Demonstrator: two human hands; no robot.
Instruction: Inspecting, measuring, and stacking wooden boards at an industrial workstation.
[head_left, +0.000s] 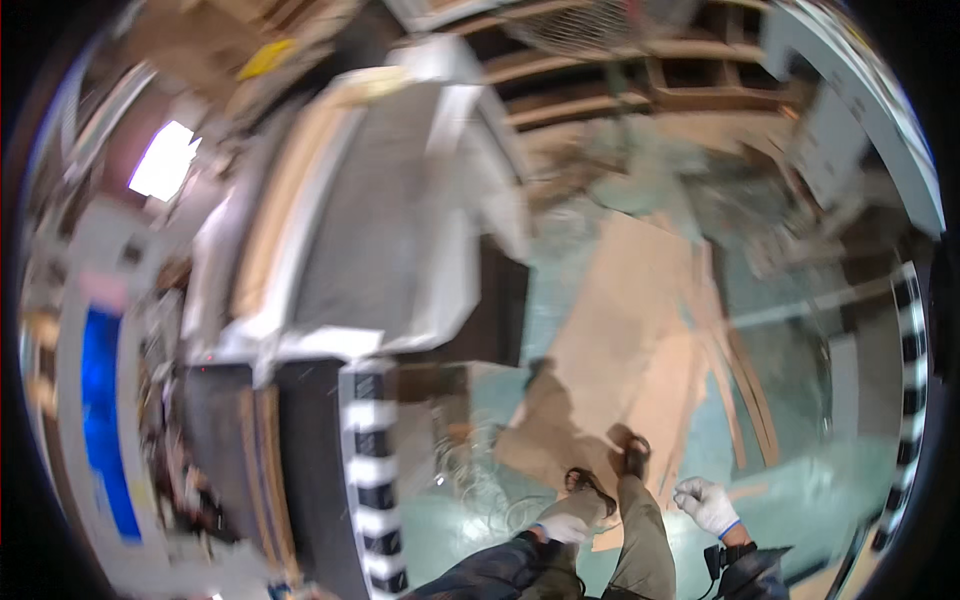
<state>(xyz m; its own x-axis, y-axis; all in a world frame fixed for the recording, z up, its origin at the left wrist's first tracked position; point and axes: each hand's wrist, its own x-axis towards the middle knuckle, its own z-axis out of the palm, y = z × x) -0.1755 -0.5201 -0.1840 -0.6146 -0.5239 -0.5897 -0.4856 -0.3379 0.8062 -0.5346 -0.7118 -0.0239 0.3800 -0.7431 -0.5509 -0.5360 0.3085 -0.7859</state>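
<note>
I stand on a greenish floor, looking down at my own legs and sandalled feet (608, 478). My left hand (563, 527), in a white glove, hangs beside my left thigh with its fingers curled and nothing in it that I can see. My right hand (706, 503), also in a white glove with a blue cuff, hangs free to the right of my legs, fingers loosely apart and empty. Flat plywood sheets (625, 330) lie on the floor just ahead of my feet. The picture is blurred by motion.
A large grey machine table with white edges (370, 220) stands to the left. A black and white striped post (372, 470) rises beside it. Wooden strips (745, 390) lie to the right of the sheets. Tangled cable (480, 480) lies on the floor. Timber racks (640, 80) line the far wall.
</note>
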